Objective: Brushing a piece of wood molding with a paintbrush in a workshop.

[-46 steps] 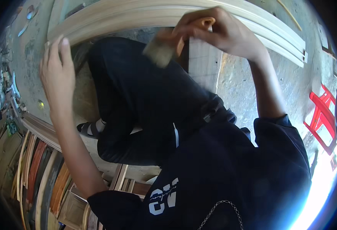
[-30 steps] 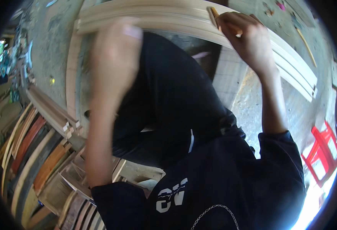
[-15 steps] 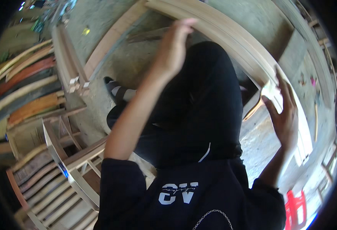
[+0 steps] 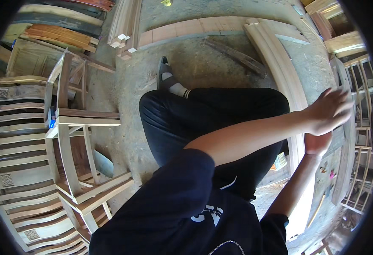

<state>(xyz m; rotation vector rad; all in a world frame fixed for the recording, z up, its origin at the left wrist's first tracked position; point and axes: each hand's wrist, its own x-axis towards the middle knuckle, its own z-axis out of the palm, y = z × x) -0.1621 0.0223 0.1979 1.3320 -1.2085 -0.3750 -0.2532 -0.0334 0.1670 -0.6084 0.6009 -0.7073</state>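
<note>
My left hand point(image 4: 329, 111) reaches across my body to the right, its fingers stretched and slightly blurred, with nothing seen in them. Just below it, at the wrist of the left hand, is my right hand point(image 4: 318, 143); its fingers are hidden behind the left one. Both hands are over the right side of a stack of long planed boards point(image 4: 275, 59), which runs from the far middle toward the near right. A small pale object point(image 4: 280, 161) with an orange edge shows between my knee and the boards, too small to name.
To the left stand unfinished wooden chair frames point(image 4: 89, 121) and slatted bench backs point(image 4: 23, 159). A bundle of square wooden posts point(image 4: 125, 29) lies at the far left. One flat board point(image 4: 190, 27) crosses the far floor, with a dark wood strip point(image 4: 235, 55) nearer. Slatted frames point(image 4: 363, 127) line the right.
My left hand has swung from the far middle to the right and now overlaps my right hand. The view has turned, so the boards appear more upright.
</note>
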